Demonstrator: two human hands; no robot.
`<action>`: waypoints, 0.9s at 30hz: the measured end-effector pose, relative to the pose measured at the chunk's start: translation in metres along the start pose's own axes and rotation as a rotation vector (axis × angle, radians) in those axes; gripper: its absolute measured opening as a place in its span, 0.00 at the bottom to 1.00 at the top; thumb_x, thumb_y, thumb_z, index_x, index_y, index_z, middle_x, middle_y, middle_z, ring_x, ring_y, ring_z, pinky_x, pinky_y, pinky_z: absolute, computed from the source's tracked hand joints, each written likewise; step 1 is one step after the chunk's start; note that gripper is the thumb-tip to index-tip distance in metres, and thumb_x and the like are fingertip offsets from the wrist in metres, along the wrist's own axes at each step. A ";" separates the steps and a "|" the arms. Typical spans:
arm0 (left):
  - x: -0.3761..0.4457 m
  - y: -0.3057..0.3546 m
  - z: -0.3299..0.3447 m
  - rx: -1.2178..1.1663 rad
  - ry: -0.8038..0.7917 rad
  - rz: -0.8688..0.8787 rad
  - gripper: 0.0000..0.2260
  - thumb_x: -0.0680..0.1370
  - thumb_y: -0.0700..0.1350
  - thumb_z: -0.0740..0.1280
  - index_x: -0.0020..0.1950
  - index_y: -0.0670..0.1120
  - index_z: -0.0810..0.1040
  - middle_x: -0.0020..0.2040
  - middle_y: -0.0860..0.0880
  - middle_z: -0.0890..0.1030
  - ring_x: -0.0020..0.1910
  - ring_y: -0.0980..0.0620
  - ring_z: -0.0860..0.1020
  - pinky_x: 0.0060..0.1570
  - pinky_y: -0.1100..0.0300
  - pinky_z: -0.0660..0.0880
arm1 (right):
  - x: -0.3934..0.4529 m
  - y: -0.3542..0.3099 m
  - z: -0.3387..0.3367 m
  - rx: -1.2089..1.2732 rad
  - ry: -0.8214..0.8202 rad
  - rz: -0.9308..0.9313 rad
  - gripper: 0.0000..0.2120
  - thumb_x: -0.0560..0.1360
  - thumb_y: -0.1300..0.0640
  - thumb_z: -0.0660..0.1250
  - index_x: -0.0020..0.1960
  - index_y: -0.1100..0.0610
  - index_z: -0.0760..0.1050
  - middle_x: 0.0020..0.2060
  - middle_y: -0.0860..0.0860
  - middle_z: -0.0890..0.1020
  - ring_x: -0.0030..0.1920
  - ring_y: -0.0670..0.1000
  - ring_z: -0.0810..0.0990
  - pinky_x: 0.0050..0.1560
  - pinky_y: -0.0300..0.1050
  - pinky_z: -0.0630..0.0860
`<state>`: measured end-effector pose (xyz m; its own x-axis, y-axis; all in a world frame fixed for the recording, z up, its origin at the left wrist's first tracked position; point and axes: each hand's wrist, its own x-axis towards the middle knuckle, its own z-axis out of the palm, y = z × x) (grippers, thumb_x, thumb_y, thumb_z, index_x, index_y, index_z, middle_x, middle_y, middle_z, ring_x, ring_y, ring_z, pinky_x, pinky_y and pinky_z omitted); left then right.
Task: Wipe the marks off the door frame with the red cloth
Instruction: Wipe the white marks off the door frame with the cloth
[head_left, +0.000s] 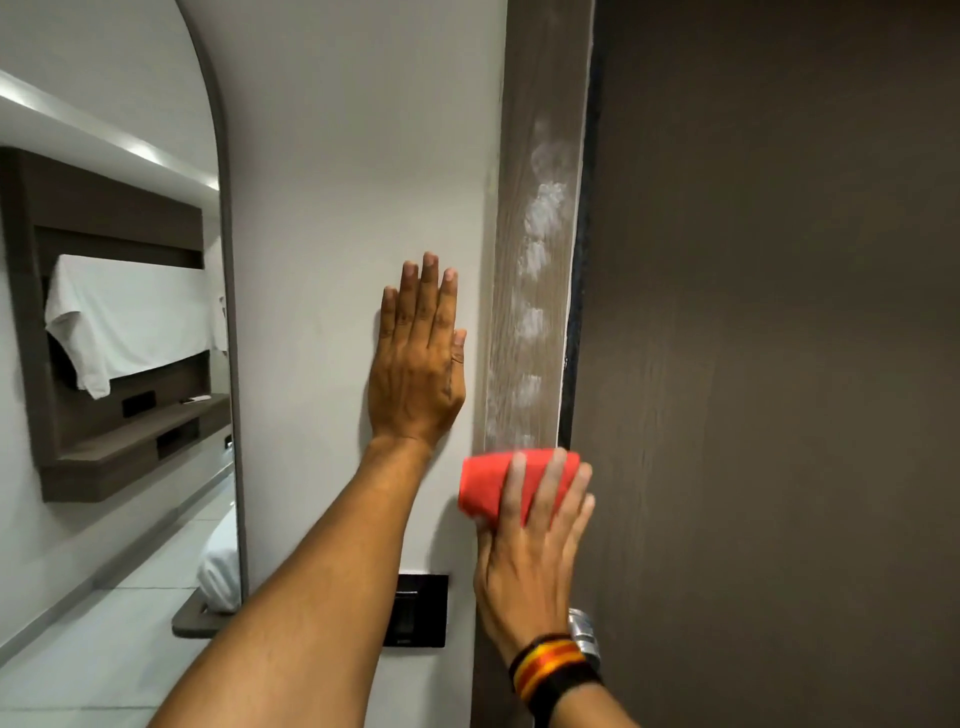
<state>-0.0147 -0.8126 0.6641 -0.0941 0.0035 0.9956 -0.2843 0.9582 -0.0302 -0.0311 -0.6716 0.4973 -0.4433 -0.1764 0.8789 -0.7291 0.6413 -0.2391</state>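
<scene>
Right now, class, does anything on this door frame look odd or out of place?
Yes. White powdery marks run in patches up the door frame, above the red cloth under the right hand. They stand out against the grey-brown wood.

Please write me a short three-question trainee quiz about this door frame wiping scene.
1. True or false: the left hand lies flat on the white wall.
2. Which hand presses the red cloth to the door frame: A left, B right?
3. The white marks lie ____ the cloth.

Key: 1 true; 2 B, the right hand; 3 above.
</scene>
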 end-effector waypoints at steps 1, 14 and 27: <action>-0.001 -0.001 0.001 0.006 -0.003 0.007 0.25 0.88 0.47 0.47 0.85 0.44 0.53 0.86 0.43 0.54 0.85 0.46 0.47 0.85 0.51 0.43 | 0.023 -0.007 -0.010 0.001 0.015 -0.005 0.42 0.77 0.49 0.64 0.83 0.52 0.44 0.82 0.62 0.44 0.80 0.70 0.42 0.75 0.76 0.53; -0.002 -0.002 0.003 0.043 -0.024 0.024 0.25 0.88 0.48 0.49 0.85 0.46 0.53 0.86 0.45 0.54 0.86 0.44 0.50 0.85 0.50 0.45 | -0.060 0.019 0.025 -0.076 -0.069 -0.027 0.34 0.81 0.41 0.53 0.81 0.55 0.52 0.82 0.59 0.43 0.78 0.72 0.52 0.73 0.71 0.60; -0.001 -0.007 0.010 0.006 -0.041 0.079 0.32 0.85 0.52 0.62 0.85 0.46 0.53 0.86 0.46 0.51 0.86 0.46 0.44 0.85 0.50 0.43 | 0.124 -0.023 -0.049 0.031 0.090 -0.086 0.34 0.82 0.48 0.56 0.83 0.50 0.46 0.83 0.54 0.44 0.82 0.62 0.38 0.79 0.67 0.50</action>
<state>-0.0222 -0.8225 0.6622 -0.1556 0.0675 0.9855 -0.2802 0.9536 -0.1096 -0.0442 -0.6716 0.6315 -0.3311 -0.1614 0.9297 -0.7791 0.6026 -0.1728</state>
